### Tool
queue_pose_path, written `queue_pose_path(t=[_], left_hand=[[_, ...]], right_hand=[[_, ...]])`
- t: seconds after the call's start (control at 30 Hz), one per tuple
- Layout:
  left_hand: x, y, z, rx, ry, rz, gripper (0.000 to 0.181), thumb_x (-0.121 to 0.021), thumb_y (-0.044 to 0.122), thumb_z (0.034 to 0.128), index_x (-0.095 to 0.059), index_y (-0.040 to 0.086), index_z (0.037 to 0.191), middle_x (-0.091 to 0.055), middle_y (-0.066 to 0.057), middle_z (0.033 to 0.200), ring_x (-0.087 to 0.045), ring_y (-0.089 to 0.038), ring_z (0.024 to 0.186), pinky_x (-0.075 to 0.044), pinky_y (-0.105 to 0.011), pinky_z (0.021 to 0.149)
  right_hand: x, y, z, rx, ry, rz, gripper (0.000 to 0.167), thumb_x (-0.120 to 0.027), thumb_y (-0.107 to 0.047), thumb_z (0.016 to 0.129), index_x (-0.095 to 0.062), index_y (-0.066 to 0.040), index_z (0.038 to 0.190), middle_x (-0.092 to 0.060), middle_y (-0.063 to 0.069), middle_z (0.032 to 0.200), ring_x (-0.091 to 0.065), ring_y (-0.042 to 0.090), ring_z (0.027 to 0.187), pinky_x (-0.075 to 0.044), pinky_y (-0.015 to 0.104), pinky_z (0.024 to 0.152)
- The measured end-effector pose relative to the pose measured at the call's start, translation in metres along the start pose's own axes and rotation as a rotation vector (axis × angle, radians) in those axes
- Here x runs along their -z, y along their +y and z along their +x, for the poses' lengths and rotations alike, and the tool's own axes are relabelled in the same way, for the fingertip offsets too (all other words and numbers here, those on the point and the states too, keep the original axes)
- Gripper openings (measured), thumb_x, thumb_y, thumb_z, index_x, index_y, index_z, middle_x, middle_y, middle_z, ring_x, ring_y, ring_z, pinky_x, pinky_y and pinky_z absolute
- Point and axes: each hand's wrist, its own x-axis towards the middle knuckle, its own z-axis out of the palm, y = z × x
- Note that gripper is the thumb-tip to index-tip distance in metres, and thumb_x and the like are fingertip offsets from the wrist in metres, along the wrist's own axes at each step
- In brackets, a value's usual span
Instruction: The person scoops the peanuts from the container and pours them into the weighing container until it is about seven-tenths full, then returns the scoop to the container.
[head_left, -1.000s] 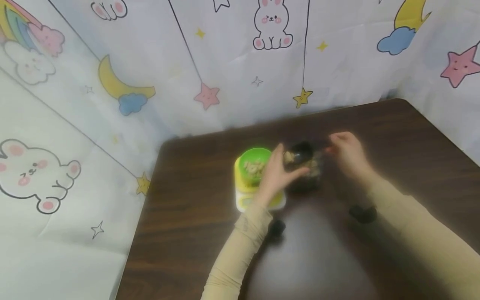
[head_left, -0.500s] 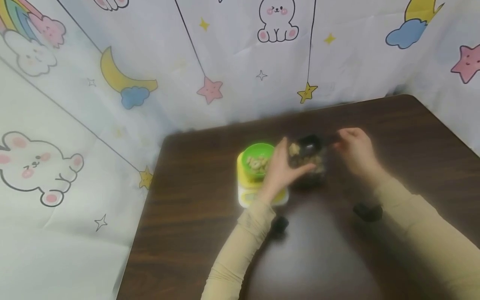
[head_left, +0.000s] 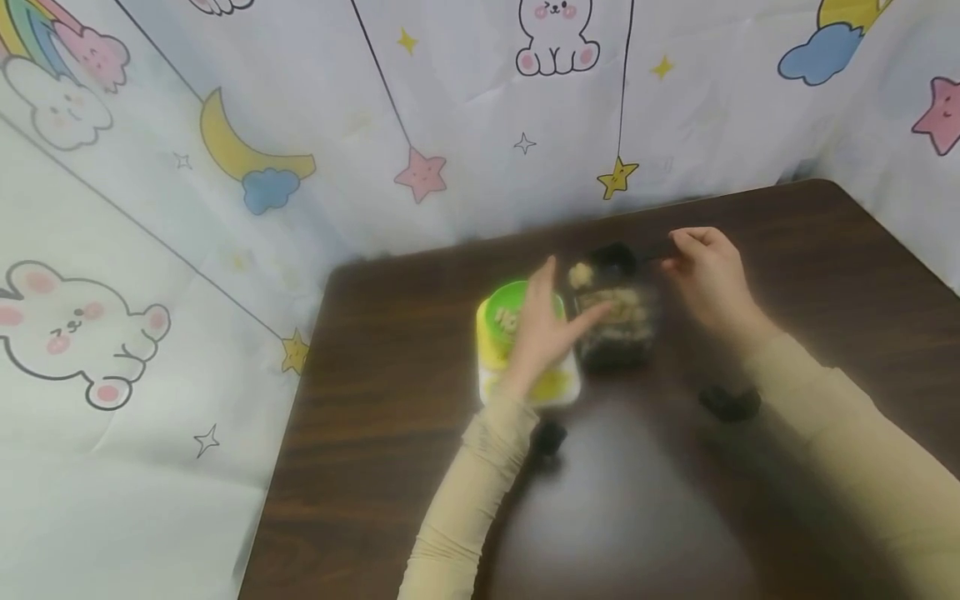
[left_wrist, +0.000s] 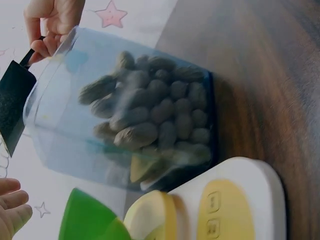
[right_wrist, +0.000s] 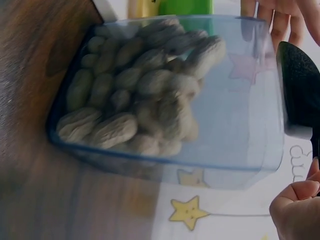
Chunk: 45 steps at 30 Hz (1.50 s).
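Observation:
My right hand (head_left: 712, 279) pinches the thin handle of a small black scoop (head_left: 611, 260), held above a clear plastic box (right_wrist: 240, 100). A pale peanut (head_left: 580, 275) shows at the scoop's left edge. Unshelled peanuts (left_wrist: 145, 110) fill the lower part of the box. My left hand (head_left: 542, 333) hovers between the box and a green bowl (left_wrist: 90, 217), fingers and thumb spread, holding nothing. In the head view that hand partly covers the bowl, which has peanuts in it. The bowl stands on a yellow and white kitchen scale (left_wrist: 260, 190), left of the box.
Everything stands on a dark brown wooden table (head_left: 360, 417). A white cloth backdrop (head_left: 465, 100) with cartoon prints rises behind it. Dark camera units (head_left: 729, 402) show near both wrists.
The right hand has lifted the scoop up and away from the left hand. The left hand has drawn slightly left, over the bowl. The head view has tilted a little.

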Motion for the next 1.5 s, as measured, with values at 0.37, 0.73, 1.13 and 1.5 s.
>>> queue_pose_path(t=[0.37, 0.73, 1.13, 1.5], left_hand=[[0.033, -0.011, 0.001, 0.054, 0.110, -0.023, 0.101, -0.066, 0.062, 0.0730, -0.013, 0.025, 0.150, -0.018, -0.004, 0.156, -0.025, -0.024, 0.142, -0.027, -0.047, 0.115], [0.046, -0.046, -0.004, 0.108, 0.200, -0.103, 0.101, -0.064, 0.068, 0.0705, -0.015, 0.028, 0.149, -0.017, -0.004, 0.156, -0.025, -0.025, 0.141, -0.033, -0.050, 0.111], [0.033, -0.075, -0.010, 0.163, 0.173, -0.076, 0.103, -0.070, 0.061, 0.0700, -0.015, 0.026, 0.149, -0.018, -0.008, 0.155, -0.030, -0.029, 0.139, -0.031, -0.054, 0.111], [0.020, -0.085, -0.013, 0.174, 0.126, -0.052, 0.115, -0.072, 0.066, 0.0617, -0.011, 0.026, 0.150, -0.018, -0.009, 0.155, -0.036, -0.028, 0.135, -0.036, -0.055, 0.108]], right_hand=[[-0.015, 0.008, 0.001, -0.028, -0.008, -0.106, 0.019, -0.058, -0.011, 0.091, -0.042, -0.006, 0.099, -0.048, 0.001, 0.101, -0.057, 0.009, 0.063, -0.051, 0.018, 0.064], [-0.025, 0.017, 0.005, -0.049, 0.012, -0.267, 0.013, -0.054, -0.014, 0.093, -0.043, -0.009, 0.099, -0.047, 0.001, 0.099, -0.059, 0.005, 0.063, -0.052, 0.014, 0.067], [-0.034, 0.029, 0.016, -0.059, 0.064, -0.552, 0.017, -0.056, -0.026, 0.093, -0.047, -0.014, 0.100, -0.053, -0.007, 0.093, -0.058, 0.001, 0.066, -0.054, 0.013, 0.073], [-0.040, 0.035, 0.019, -0.076, 0.083, -0.682, 0.019, -0.055, -0.033, 0.093, -0.047, -0.019, 0.102, -0.055, -0.008, 0.086, -0.059, 0.000, 0.070, -0.054, 0.014, 0.077]])
